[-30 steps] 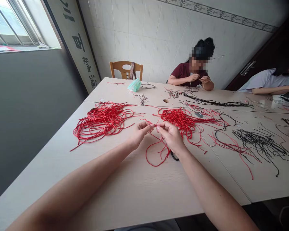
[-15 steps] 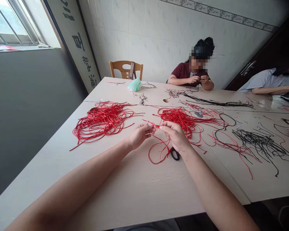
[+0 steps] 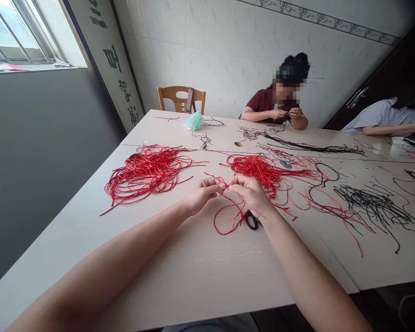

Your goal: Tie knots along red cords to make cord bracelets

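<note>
My left hand (image 3: 204,195) pinches a thin red cord (image 3: 228,230) at a small knotted part between my hands. My right hand (image 3: 251,192) grips the same cord just to the right, its fingertips nearly touching those of my left. Below them the cord hangs in a loop toward the table. Black-handled scissors (image 3: 251,221) lie under my right wrist, their blades hidden. A loose pile of red cords (image 3: 152,173) spreads out left of my hands, and a denser red bundle (image 3: 259,170) lies behind my right hand.
Black cords (image 3: 373,203) lie tangled on the right of the table (image 3: 193,276). A pale green packet (image 3: 193,121) sits near the back edge, before a wooden chair (image 3: 181,97). Across the table a person in dark red (image 3: 263,103) handles thin cord; another person's sleeve (image 3: 376,115) shows at right.
The fingers of my left hand have closed in on the knotted part, its thumb now straighter and nearer my right fingertips. The piles have stayed in place.
</note>
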The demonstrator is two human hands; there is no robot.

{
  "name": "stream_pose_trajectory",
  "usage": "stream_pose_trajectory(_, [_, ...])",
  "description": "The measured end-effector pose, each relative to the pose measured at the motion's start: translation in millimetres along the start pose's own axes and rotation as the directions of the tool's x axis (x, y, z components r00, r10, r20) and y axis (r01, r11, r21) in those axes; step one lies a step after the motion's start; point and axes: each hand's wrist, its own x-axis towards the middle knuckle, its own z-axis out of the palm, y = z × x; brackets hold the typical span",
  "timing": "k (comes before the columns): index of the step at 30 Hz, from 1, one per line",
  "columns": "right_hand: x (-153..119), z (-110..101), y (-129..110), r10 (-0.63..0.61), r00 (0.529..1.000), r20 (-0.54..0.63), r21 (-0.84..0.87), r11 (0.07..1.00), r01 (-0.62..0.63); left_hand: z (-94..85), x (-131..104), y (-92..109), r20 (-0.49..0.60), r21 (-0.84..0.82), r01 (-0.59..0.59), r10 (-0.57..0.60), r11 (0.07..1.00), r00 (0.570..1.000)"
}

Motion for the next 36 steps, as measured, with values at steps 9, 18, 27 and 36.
stream_pose_trajectory(9, [0.0,-4.5,-3.5,0.009,0.997,0.07,0.023,1.0,-0.011,-1.6,1.8,-0.6,-0.007,-0.092,0.041,-0.042,0.995,0.999])
stream_pose_trajectory(18, [-1.6,1.6,-3.6,0.021,0.999,0.035,-0.001,1.0,-0.021,-1.0,0.3,1.7,-0.039,0.049,-0.045,0.047,0.998,0.998])
stream_pose_trajectory(27, [-0.5,1.9,2.1,-0.04,0.999,0.031,-0.042,0.998,0.042,-2.6,2.7,0.0,-0.075,0.059,-0.106,0.11,0.993,0.991])
stream_pose_trajectory(36, [2.9,4.1,12.7,-0.197,0.977,-0.077,-0.207,0.962,0.178,-7.4,7.1,-4.5,-0.131,0.097,-0.132,0.144,0.987,0.981])
